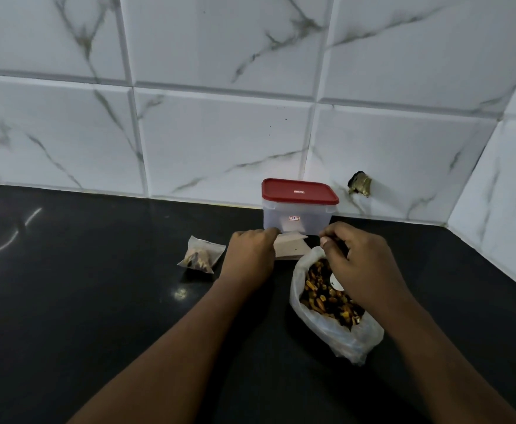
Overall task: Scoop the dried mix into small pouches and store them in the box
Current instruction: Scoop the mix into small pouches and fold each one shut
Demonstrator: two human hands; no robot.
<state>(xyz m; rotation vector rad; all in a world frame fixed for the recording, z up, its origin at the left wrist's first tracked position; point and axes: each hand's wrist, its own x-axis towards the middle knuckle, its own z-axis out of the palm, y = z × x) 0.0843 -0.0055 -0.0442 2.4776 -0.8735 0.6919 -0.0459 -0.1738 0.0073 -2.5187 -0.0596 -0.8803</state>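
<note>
My left hand (250,255) is pinching the pouch (292,247), lying just left of my right hand (357,261); what its curled fingers are holding, I cannot tell.

One head-worn camera looks forward and down from close above the black worktop (67,301), facing the tiled wall (220,133).
</note>
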